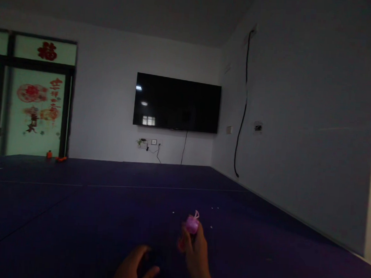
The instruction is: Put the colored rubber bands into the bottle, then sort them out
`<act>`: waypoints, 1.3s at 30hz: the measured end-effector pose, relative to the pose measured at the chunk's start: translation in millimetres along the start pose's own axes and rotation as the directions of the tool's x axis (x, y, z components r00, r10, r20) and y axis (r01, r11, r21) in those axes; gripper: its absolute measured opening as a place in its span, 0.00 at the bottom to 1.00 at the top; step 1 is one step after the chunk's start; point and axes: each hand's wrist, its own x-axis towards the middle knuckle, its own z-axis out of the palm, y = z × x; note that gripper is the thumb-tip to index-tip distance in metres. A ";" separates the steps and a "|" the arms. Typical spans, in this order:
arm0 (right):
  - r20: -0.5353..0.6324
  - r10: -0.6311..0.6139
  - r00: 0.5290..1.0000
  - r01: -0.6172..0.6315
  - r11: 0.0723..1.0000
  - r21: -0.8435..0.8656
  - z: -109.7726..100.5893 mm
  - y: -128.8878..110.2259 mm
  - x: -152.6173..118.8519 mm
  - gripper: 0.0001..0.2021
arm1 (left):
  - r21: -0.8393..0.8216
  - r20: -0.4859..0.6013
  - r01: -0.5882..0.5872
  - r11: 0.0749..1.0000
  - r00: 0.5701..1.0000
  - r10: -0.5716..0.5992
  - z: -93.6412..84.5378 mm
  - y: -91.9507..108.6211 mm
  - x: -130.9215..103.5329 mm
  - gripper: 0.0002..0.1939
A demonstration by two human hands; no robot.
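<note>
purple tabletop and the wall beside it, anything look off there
Small white specks lie scattered on the purple tabletop near the right hand, like stray bits, though too small to identify. On the right wall, a black cable dangles, seemingly unplugged at the bottom.

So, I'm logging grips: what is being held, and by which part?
The right hand holds a pink object around its body, below the loop. Whether the left hand holds anything is too dark to tell.

A pink object (192, 225) — loop (196, 214) uppermost — sits in the right hand (197, 251).
</note>
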 end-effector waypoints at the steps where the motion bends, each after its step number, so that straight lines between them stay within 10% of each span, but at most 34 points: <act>1: 0.005 0.055 0.998 -0.056 0.997 0.047 16.4 -5.2 -10.4 0.24 | 0.001 -0.013 -0.036 0.999 0.999 0.036 -0.3 -1.5 -0.3 0.26; 6: 0.077 0.073 0.994 -0.083 0.988 0.133 53.6 -12.4 -50.8 0.24 | -0.056 0.028 -0.169 0.984 0.985 0.171 -4.5 4.5 -5.6 0.36; 13: 0.186 0.024 0.982 -0.077 0.955 0.285 29.3 -12.6 -43.3 0.23 | -0.128 -0.025 -0.075 0.989 0.997 0.072 -13.5 26.3 -9.4 0.15; 20: 0.190 0.093 0.977 -0.142 0.953 0.267 21.6 -17.0 -29.8 0.18 | -0.085 -0.142 -0.014 0.996 0.990 0.002 -16.0 17.1 -3.7 0.16; 39: 0.272 0.085 0.959 -0.156 0.956 0.250 25.4 -13.4 -28.1 0.19 | -0.221 -0.017 0.198 0.955 0.978 -0.206 -23.4 26.3 0.3 0.18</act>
